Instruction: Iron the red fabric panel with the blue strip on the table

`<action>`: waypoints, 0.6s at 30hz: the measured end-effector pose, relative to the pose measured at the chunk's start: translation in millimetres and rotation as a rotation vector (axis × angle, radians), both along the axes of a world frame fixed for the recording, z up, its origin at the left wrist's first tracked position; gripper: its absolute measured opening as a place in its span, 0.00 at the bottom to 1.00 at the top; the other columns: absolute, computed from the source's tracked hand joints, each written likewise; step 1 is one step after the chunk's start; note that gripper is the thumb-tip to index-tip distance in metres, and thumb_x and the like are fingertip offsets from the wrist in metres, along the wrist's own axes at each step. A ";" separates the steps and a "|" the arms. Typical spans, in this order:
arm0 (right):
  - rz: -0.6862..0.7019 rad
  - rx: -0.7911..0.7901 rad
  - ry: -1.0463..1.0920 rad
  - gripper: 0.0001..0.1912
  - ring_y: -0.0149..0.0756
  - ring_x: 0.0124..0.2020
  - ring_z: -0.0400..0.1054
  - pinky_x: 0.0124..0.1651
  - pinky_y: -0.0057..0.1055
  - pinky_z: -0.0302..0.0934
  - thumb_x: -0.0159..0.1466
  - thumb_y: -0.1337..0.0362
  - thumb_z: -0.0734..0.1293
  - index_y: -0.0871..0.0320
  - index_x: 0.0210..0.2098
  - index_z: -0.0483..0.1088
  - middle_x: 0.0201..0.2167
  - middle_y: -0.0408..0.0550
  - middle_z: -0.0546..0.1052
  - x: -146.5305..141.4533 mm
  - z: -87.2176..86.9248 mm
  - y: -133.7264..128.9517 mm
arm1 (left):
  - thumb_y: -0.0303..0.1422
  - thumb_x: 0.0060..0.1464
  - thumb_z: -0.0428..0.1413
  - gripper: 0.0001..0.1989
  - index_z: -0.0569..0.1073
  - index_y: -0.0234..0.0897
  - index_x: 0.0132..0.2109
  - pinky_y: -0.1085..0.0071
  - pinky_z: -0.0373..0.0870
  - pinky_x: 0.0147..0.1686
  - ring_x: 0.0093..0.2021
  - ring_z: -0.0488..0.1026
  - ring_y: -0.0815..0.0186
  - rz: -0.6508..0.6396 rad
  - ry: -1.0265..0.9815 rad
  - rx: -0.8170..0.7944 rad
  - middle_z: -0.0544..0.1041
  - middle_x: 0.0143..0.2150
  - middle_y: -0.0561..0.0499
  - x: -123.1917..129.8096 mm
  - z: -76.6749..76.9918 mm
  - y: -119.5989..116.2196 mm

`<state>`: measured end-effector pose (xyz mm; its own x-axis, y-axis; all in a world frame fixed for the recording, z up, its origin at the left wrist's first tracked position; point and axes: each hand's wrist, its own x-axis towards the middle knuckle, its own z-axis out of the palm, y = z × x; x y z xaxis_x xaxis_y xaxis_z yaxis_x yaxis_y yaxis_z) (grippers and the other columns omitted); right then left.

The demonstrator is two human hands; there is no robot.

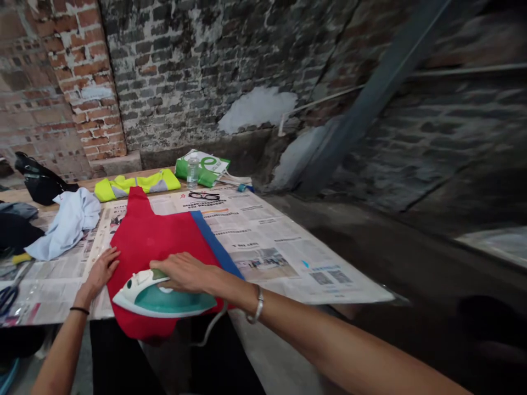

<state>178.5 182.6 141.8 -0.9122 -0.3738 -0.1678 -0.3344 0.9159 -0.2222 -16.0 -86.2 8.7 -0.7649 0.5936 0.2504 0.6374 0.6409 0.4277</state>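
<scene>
A red cloth piece [164, 233] with a blue strip [218, 244] along its right side lies over newspaper, its lower end hanging past the near table edge. My right hand [183, 271] is wrapped round the handle of a white and teal iron [164, 299], which is on the lower part of the red cloth. The iron's cord dangles below its right end. At the cloth's left edge, my left hand [102, 269] rests with its fingers loosely bent and apart, touching the cloth's edge.
Newspaper [263, 236] covers the table. Farther back are glasses [203, 195], a clear bottle [192, 173], a green and white bag [209, 164] and a yellow vest [160, 182]. Leftward are a light blue cloth [72, 222], a black bag [41, 184] and scissors [10, 293].
</scene>
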 end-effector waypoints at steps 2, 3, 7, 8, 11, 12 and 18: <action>-0.078 -0.002 -0.015 0.17 0.49 0.49 0.75 0.44 0.35 0.62 0.72 0.56 0.67 0.55 0.57 0.69 0.44 0.55 0.80 4.6 -5.1 11.1 | 0.40 0.64 0.48 0.22 0.75 0.35 0.59 0.50 0.63 0.68 0.67 0.68 0.53 0.073 0.040 0.047 0.73 0.65 0.41 21.9 -2.1 -4.5; -0.122 0.003 -0.023 0.17 0.50 0.48 0.75 0.43 0.35 0.61 0.72 0.55 0.67 0.56 0.56 0.69 0.44 0.55 0.80 5.8 -7.4 15.4 | 0.39 0.66 0.47 0.22 0.75 0.35 0.59 0.50 0.64 0.67 0.66 0.69 0.53 0.114 0.075 0.086 0.73 0.64 0.39 37.2 -4.0 -7.1; -0.216 0.045 -0.031 0.20 0.52 0.46 0.76 0.41 0.34 0.61 0.71 0.49 0.66 0.56 0.54 0.69 0.41 0.56 0.80 6.3 -13.2 16.9 | 0.38 0.68 0.50 0.13 0.76 0.38 0.47 0.58 0.76 0.54 0.52 0.78 0.57 0.255 0.325 0.343 0.79 0.48 0.42 113.3 -20.5 -8.2; -0.219 0.052 -0.016 0.21 0.53 0.47 0.76 0.42 0.35 0.62 0.71 0.48 0.66 0.57 0.54 0.68 0.41 0.57 0.80 6.0 -14.0 13.0 | 0.37 0.68 0.52 0.10 0.75 0.39 0.44 0.59 0.76 0.51 0.49 0.78 0.57 0.258 0.375 0.366 0.79 0.46 0.43 130.6 -26.2 -5.3; -0.235 0.066 0.047 0.24 0.54 0.51 0.75 0.47 0.37 0.64 0.73 0.49 0.63 0.60 0.59 0.66 0.46 0.62 0.80 2.1 -16.3 -3.5 | 0.34 0.67 0.54 0.05 0.73 0.39 0.44 0.58 0.75 0.50 0.50 0.76 0.56 0.266 0.484 0.346 0.77 0.47 0.43 163.5 -40.4 6.4; -0.252 0.066 0.066 0.25 0.54 0.52 0.75 0.48 0.38 0.65 0.74 0.50 0.62 0.61 0.61 0.64 0.47 0.64 0.80 -1.4 -17.2 -9.0 | 0.33 0.67 0.53 0.05 0.73 0.39 0.44 0.58 0.74 0.50 0.50 0.76 0.56 0.267 0.503 0.334 0.77 0.48 0.43 167.8 -42.8 9.5; -0.427 0.034 0.148 0.23 0.53 0.54 0.74 0.52 0.38 0.66 0.75 0.51 0.60 0.64 0.58 0.65 0.51 0.68 0.78 -58.2 -21.4 -24.2 | 0.33 0.67 0.52 0.03 0.70 0.40 0.44 0.58 0.73 0.48 0.48 0.75 0.55 0.249 0.503 0.299 0.76 0.46 0.43 166.2 -38.8 11.3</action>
<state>120.2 158.4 120.5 -0.9986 0.0443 -0.0301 0.0487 0.9846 -0.1677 150.1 -74.9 -30.1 -0.6164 0.2620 0.7426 0.6544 0.6949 0.2981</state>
